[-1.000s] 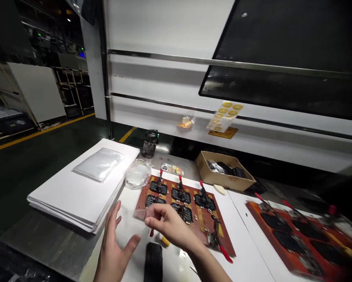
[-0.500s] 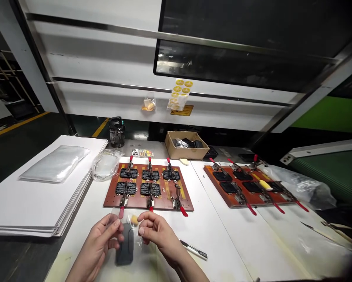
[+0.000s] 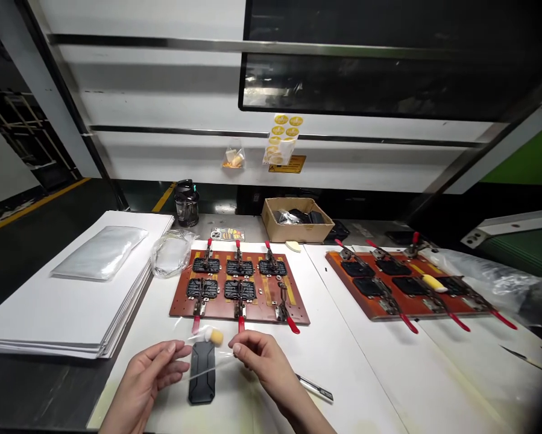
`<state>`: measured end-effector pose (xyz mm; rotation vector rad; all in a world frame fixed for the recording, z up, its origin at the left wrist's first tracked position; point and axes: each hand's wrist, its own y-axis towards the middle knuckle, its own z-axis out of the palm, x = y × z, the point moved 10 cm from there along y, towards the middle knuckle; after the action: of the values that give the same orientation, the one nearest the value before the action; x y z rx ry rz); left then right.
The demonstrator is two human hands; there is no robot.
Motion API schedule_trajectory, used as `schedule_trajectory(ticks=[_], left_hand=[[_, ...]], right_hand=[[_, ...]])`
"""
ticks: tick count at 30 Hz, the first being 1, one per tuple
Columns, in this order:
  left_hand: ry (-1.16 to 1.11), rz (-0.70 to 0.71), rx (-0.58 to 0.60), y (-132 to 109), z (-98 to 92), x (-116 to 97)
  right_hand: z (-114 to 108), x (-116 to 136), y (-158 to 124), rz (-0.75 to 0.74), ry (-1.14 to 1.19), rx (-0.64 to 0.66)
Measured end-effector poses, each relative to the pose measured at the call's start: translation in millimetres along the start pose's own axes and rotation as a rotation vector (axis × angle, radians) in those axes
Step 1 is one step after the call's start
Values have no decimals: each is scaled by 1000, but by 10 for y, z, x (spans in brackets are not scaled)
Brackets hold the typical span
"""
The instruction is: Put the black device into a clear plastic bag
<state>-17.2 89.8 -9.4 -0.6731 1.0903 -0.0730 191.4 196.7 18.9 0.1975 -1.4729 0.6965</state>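
A thin clear plastic bag [image 3: 223, 360] is stretched between my two hands. My left hand [image 3: 155, 367] pinches its left side with thumb and fingers. My right hand [image 3: 259, 355] pinches the right side between thumb and forefinger. Below and partly behind the film, a black rectangular part with bevelled lines, like a phone case, [image 3: 202, 377] lies on the white table top. At its upper end sits a small yellow-and-white sponge piece [image 3: 216, 336]. Beside my right forearm lies a utility knife [image 3: 316, 389].
A brown fixture board [image 3: 257, 310] with red-handled clamps and black parts stands ahead; another clamp board [image 3: 365, 308] is to the right. White sheets [image 3: 63, 319] are stacked left, and a cardboard box [image 3: 293, 232] is behind. A yellow sponge roll [image 3: 433, 283] rests on the right board.
My hands have spread slightly apart with the bag between them. The black part now shows more clearly below. The view has shifted a little, moving the scene rightward.
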Motion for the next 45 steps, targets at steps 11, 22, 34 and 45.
schedule_trajectory(ticks=[11,22,34,45], left_hand=[[341,252,-71,-88,158,-243],[223,295,30,-233,276,-372],[486,205,422,-284,732,-252],[681,231,454,-229,590,-225]], right_hand=[[168,405,-142,-229,-512,-173],[591,389,84,-142,-127,87],[685,151,-113,-15,-62,340],[591,-139,-40,146,-230,276]])
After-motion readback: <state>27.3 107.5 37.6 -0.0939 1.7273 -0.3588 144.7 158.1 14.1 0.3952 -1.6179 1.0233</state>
